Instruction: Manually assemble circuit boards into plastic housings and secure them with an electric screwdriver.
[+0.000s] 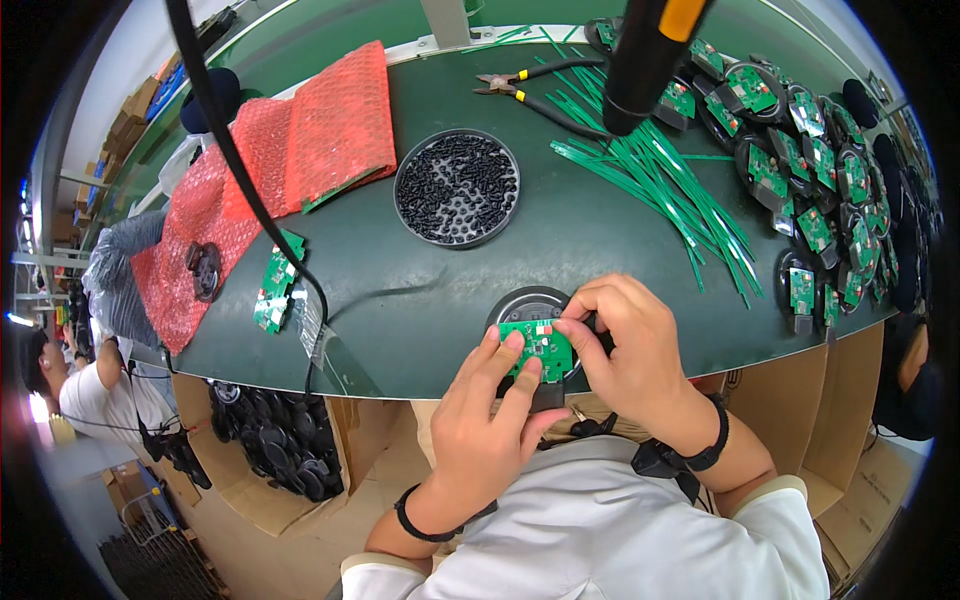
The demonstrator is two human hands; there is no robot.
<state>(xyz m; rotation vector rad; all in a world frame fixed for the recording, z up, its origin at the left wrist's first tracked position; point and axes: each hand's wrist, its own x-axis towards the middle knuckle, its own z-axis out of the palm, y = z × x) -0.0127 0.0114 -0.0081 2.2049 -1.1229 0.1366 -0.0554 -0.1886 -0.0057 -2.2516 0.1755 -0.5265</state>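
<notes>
Two hands at the worktop's (420, 330) near edge: left hand (490, 420) pinches the green circuit board (538, 348) onto the round black housing (530, 305), right hand (630, 345) fingertips press its top edge. Seating step, likely; fastening would need screws from the black tray (457, 188) mid-worktop.

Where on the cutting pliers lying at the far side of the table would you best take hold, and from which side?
Take the pliers by the two black handles, which lie flat and spread toward the right; come from above on that side, away from the jaws pointing left.
</notes>
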